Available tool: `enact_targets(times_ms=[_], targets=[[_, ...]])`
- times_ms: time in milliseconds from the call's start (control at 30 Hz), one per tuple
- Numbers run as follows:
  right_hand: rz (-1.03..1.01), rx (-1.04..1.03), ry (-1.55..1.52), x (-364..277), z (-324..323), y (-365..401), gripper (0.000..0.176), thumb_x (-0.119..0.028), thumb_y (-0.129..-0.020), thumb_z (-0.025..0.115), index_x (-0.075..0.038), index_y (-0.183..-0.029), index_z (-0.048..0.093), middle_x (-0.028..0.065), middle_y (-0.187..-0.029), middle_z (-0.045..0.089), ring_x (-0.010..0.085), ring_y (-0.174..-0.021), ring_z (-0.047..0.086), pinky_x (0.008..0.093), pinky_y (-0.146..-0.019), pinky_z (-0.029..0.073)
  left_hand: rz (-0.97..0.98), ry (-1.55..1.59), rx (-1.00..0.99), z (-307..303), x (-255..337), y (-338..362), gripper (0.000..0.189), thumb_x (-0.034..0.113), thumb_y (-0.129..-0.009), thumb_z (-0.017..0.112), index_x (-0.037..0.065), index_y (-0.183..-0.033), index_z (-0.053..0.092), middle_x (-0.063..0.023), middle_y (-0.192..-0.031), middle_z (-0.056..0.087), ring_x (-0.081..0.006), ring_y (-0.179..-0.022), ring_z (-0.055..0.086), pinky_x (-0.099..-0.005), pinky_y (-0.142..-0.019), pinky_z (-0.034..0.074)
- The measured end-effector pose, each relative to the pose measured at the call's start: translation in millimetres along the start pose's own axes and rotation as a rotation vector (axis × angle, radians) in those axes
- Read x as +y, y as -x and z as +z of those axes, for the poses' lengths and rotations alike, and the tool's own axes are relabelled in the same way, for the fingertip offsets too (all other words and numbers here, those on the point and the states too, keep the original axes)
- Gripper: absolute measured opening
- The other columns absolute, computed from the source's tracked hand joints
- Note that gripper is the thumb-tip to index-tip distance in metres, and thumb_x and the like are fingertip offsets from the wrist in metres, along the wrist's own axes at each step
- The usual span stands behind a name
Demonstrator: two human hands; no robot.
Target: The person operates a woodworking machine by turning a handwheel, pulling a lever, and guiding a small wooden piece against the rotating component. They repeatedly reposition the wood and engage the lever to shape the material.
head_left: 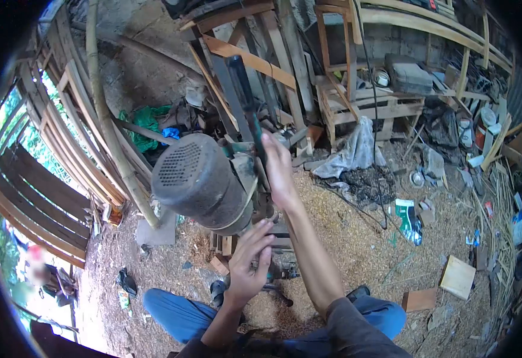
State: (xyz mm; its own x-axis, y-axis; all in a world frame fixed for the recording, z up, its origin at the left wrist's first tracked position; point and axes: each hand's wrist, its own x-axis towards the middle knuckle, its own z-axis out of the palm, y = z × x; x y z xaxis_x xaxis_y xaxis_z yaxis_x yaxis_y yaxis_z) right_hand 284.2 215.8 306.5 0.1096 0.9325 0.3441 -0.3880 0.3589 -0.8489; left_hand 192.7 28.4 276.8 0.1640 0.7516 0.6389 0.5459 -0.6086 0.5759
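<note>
A large grey motor (204, 179) with a perforated round cover takes up the middle of the view, part of an upright machine. From the machine a long lever with a dark handle (241, 83) slants up and to the left. My right hand (279, 170) lies against the lower part of this lever, at the motor's right side; its fingers are stretched and not wrapped round it. Just below the motor is my left hand (252, 262), its fingers extended and loosely together near the machine's lower parts, with nothing visibly held.
Wooden frames and slats (76, 131) lean at the left, beside a bamboo pole (97, 89). Behind stands a wooden crate (374, 113) with a grey cloth (359, 146). A black cable hangs to the right. Wood blocks (457, 277) lie on the shaving-covered floor.
</note>
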Motion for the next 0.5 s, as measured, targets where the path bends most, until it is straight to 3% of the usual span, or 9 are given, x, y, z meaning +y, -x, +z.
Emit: enact_targets(times_ms=[67, 133, 200, 267, 300, 400, 433, 467, 500], targets=[[-0.020, -0.062, 0.024, -10.9, 4.0, 1.0, 0.058, -0.045, -0.103, 0.055, 0.003, -0.136, 0.056, 0.0117, -0.112, 0.067, 0.0191, -0.105, 0.061, 0.0323, -0.096, 0.045, -0.024, 0.059, 0.032, -6.5, 2.3, 8.4, 0.021, 0.000, -0.095, 0.060, -0.001, -0.115, 0.065, -0.0178, -0.132, 0.065, -0.0343, -0.133, 0.055, -0.0457, -0.111, 0.040], [0.087, -0.124, -0.316, -27.7, 19.9, -30.2, 0.056, -0.053, -0.101, 0.052, -0.002, -0.122, 0.061, 0.0082, -0.111, 0.064, 0.0138, -0.099, 0.060, 0.0269, -0.091, 0.044, -0.024, 0.080, 0.052, -11.6, 1.6, 12.7, 0.022, -0.001, -0.096, 0.058, -0.001, -0.117, 0.063, -0.0180, -0.131, 0.065, -0.0342, -0.132, 0.055, -0.0447, -0.112, 0.040], [-0.115, -0.212, -0.184, -75.0, 34.4, -41.5, 0.049, -0.052, -0.103, 0.051, -0.005, -0.113, 0.061, 0.0015, -0.095, 0.060, 0.0088, -0.082, 0.055, 0.0247, -0.078, 0.043, -0.090, 0.046, 0.060, -18.6, 6.9, 8.1, 0.023, 0.000, -0.097, 0.056, 0.000, -0.120, 0.062, -0.0185, -0.131, 0.065, -0.0344, -0.133, 0.054, -0.0439, -0.112, 0.040], [-0.140, -0.153, -0.087, -67.9, 37.4, -40.5, 0.053, -0.051, -0.104, 0.049, 0.000, -0.110, 0.060, 0.0026, -0.090, 0.057, 0.0148, -0.082, 0.052, 0.0294, -0.080, 0.045, -0.135, 0.140, 0.115, -21.8, 4.0, 14.8, 0.024, 0.001, -0.099, 0.054, 0.000, -0.122, 0.061, -0.0184, -0.131, 0.064, -0.0329, -0.131, 0.055, -0.0432, -0.111, 0.040], [-0.092, -0.221, -0.145, -72.4, 28.6, -21.5, 0.048, -0.046, -0.105, 0.050, 0.001, -0.106, 0.059, 0.0029, -0.089, 0.057, 0.0142, -0.083, 0.050, 0.0281, -0.080, 0.043, -0.136, 0.157, 0.147, -28.0, 5.0, 17.1, 0.024, 0.002, -0.099, 0.053, 0.000, -0.122, 0.062, -0.0181, -0.131, 0.064, -0.0318, -0.130, 0.056, -0.0429, -0.111, 0.041], [-0.289, -0.124, -0.059, -63.9, 30.3, 65.8, 0.037, -0.036, -0.106, 0.051, 0.000, -0.104, 0.058, 0.0016, -0.084, 0.053, 0.0104, -0.079, 0.048, 0.0256, -0.077, 0.042, -0.120, 0.193, 0.198, -42.9, -4.4, 20.6, 0.025, 0.004, -0.101, 0.051, -0.001, -0.123, 0.062, -0.0172, -0.129, 0.065, -0.0290, -0.126, 0.059, -0.0413, -0.110, 0.041], [-0.159, -0.239, -0.040, -77.5, 17.1, 91.8, 0.038, -0.035, -0.107, 0.050, 0.002, -0.102, 0.058, 0.0014, -0.084, 0.053, 0.0099, -0.077, 0.048, 0.0258, -0.076, 0.042, -0.230, 0.145, 0.171, -49.1, -4.6, 29.3, 0.025, 0.006, -0.101, 0.052, -0.002, -0.123, 0.062, -0.0173, -0.128, 0.064, -0.0263, -0.123, 0.059, -0.0395, -0.108, 0.043], [-0.158, -0.229, -0.030, -78.4, 16.6, 96.5, 0.038, -0.035, -0.107, 0.050, 0.002, -0.102, 0.058, 0.0014, -0.084, 0.053, 0.0099, -0.077, 0.048, 0.0258, -0.076, 0.042, -0.324, 0.100, 0.148, -52.0, -5.7, 32.7, 0.026, 0.009, -0.102, 0.053, -0.003, -0.123, 0.061, -0.0173, -0.128, 0.064, -0.0236, -0.120, 0.059, -0.0377, -0.106, 0.044], [-0.173, -0.279, -0.039, -80.7, 17.7, 96.7, 0.039, -0.036, -0.106, 0.051, 0.002, -0.099, 0.058, 0.0012, -0.082, 0.054, 0.0099, -0.077, 0.048, 0.0264, -0.075, 0.042, -0.252, 0.164, 0.141, -51.8, -7.5, 32.6, 0.027, 0.009, -0.102, 0.054, -0.004, -0.124, 0.061, -0.0160, -0.126, 0.064, -0.0204, -0.117, 0.059, -0.0349, -0.102, 0.045]])
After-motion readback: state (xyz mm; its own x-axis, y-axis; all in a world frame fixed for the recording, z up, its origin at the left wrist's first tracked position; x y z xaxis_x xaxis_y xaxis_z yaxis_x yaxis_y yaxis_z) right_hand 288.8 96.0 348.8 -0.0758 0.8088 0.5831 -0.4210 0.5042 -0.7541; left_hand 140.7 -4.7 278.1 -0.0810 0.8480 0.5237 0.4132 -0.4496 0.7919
